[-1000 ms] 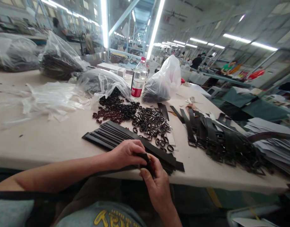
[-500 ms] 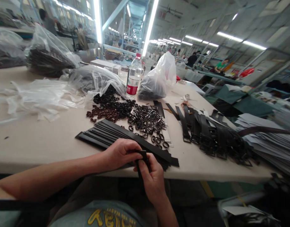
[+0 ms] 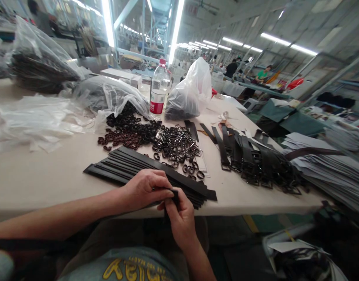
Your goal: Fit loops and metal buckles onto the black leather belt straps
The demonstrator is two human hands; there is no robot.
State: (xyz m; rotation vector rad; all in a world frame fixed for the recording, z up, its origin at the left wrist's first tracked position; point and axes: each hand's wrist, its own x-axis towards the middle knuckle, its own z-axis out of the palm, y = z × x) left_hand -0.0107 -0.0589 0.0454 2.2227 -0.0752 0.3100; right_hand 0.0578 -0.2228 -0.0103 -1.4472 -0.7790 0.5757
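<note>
My left hand [image 3: 148, 189] and my right hand [image 3: 181, 216] meet at the table's near edge, both closed on a black belt strap [image 3: 175, 195]. The fingers cover most of the strap where they pinch it. Just beyond my hands lies a fanned stack of black straps [image 3: 126, 166]. Past the stack sits a heap of metal buckles [image 3: 179, 142], with several dark loops [image 3: 192, 168] at its near side. Brown loops [image 3: 120, 139] and black loops [image 3: 138, 127] are piled to the left of the buckles.
Belts with buckles [image 3: 252, 160] lie in a row at right, beside stacked sheets [image 3: 322, 168]. A bottle [image 3: 158, 91], a white plastic bag [image 3: 188, 93] and other filled bags [image 3: 103, 95] stand behind. Clear plastic sheeting [image 3: 35, 121] covers the left side. Other people are far off.
The view has shifted, so the table's things appear slightly further left and higher. My fingers have closed further over the strap's end, and less of it shows.
</note>
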